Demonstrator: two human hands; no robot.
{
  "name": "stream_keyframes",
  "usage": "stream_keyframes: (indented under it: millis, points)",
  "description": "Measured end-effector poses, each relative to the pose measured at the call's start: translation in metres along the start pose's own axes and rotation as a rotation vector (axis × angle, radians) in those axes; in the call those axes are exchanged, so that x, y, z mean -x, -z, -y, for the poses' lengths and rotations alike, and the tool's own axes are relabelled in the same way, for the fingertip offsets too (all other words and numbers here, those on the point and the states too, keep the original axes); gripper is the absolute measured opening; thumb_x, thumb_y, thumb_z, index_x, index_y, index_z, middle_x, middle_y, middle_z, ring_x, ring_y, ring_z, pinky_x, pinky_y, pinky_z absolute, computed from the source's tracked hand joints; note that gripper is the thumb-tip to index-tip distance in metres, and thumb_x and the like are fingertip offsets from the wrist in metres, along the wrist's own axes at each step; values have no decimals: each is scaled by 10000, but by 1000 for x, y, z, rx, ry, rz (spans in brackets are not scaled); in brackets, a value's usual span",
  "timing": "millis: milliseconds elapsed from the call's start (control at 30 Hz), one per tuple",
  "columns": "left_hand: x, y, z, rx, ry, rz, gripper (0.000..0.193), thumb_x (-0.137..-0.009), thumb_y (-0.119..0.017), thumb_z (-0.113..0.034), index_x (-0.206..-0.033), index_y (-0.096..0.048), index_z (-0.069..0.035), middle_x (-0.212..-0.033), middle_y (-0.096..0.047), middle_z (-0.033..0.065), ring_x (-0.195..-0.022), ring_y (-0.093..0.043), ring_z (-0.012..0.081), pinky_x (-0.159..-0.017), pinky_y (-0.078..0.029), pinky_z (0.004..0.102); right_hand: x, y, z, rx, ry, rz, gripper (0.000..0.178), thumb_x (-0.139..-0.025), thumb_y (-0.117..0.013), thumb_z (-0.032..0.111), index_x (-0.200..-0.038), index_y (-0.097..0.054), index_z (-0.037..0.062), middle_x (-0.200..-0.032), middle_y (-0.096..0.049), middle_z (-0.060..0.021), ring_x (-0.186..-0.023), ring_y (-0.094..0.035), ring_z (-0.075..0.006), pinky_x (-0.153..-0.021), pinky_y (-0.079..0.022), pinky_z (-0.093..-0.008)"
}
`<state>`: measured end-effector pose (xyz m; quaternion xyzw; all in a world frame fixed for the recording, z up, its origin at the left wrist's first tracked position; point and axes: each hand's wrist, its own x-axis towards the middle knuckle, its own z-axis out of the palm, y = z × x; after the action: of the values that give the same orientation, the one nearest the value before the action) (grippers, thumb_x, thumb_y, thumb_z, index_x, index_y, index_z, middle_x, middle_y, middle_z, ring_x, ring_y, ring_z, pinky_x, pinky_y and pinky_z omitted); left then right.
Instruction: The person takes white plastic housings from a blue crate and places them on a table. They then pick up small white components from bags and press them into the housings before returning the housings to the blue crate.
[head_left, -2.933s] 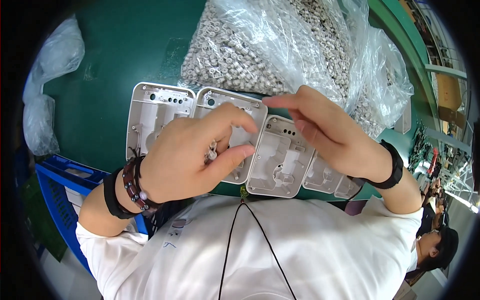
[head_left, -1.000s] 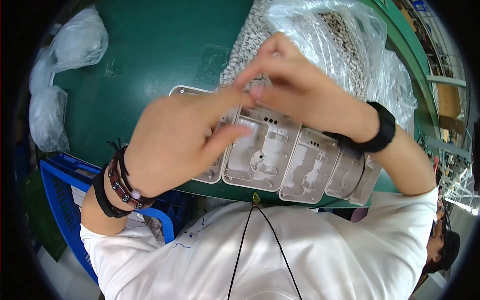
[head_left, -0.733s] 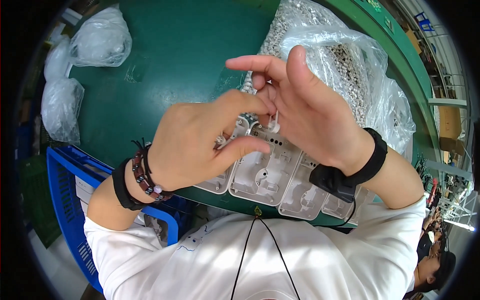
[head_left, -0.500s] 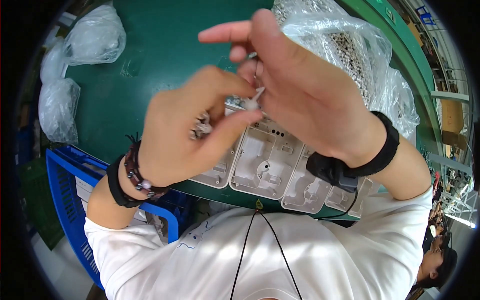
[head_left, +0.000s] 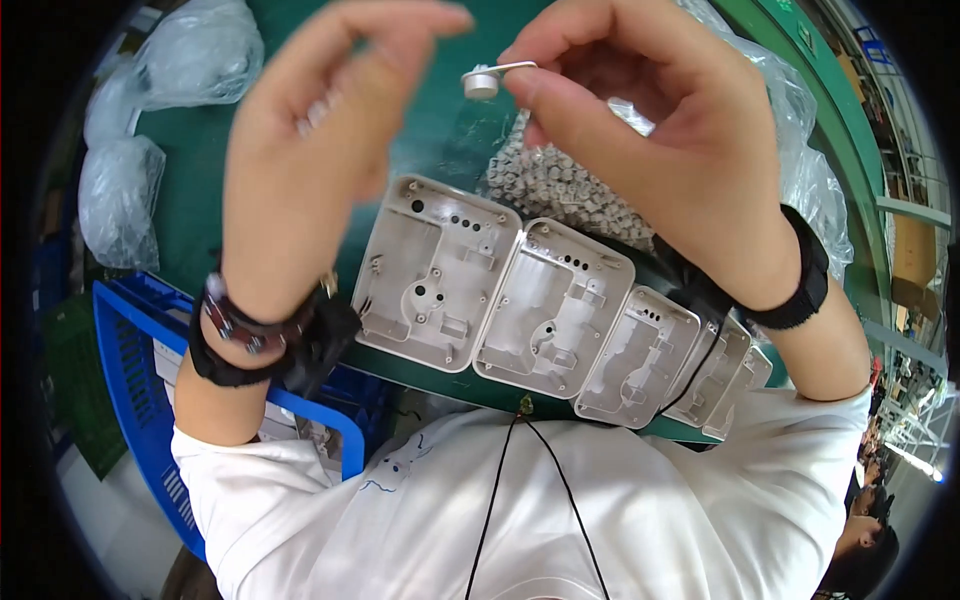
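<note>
Here, the right hand point(head_left: 712, 165) pinches a small white part point(head_left: 481, 87). The blurred left hand point(head_left: 305, 165) curls around pale pieces point(head_left: 313, 114).

No words, numbers or signs can be read; the white shirt point(head_left: 620, 490) carries a blue line drawing point(head_left: 398, 463) on the wearer's left side, its strokes forming no legible lettering; a small pale mark point(head_left: 805, 36) on the green rail at upper right is too small to make out.
</note>
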<state>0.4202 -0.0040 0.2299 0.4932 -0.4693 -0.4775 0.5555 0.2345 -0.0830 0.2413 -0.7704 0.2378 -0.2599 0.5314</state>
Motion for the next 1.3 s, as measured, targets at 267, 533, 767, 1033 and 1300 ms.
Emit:
stream_keyframes:
  millis: [267,533,767,1033,1300]
  points:
    - [-14,39,-14,-1321,110,455,263,-747,-691,-285,-799,-651,-30,-634,-570,112,-567,-529,230,-544,-415,329,-14,-46,-48,894,458,292,74,-642,-670,102,-681,-608,96,-850,-481,-14,-903,-488,-161,-741,-375,-301]
    - [-12,26,7,-1455,309,777,297,-718,-703,-314,-666,-658,-25,-665,-605,147,-676,-595,303,-632,-467,378,-23,-63,-64,978,540,307,52,-636,-661,132,-678,-644,105,-869,-471,-3,-913,-469,-157,-754,-363,-312]
    - [-12,23,8,-1450,320,833,284,-722,-697,-310,-672,-663,-33,-662,-607,144,-685,-597,313,-641,-468,386,-10,-60,-66,959,489,354,157,-626,-672,97,-782,-690,87,-1043,-495,-40,-1016,-444,-207,-859,-366,-345]
    - [-11,21,9,-1442,355,835,257,-732,-677,-282,-680,-662,-30,-637,-591,160,-647,-580,335,-613,-459,399,16,1,-18,706,264,346,155,-665,-565,0,-747,-682,60,-1144,-501,-114,-1040,-459,-250,-859,-386,-372]
    - [-11,18,10,-1445,267,803,229,-723,-672,-236,-669,-657,-13,-593,-555,180,-588,-545,355,-558,-428,412,88,19,-19,965,58,301,147,-696,-595,10,-826,-658,33,-1221,-466,-91,-1114,-429,-286,-916,-368,-346]
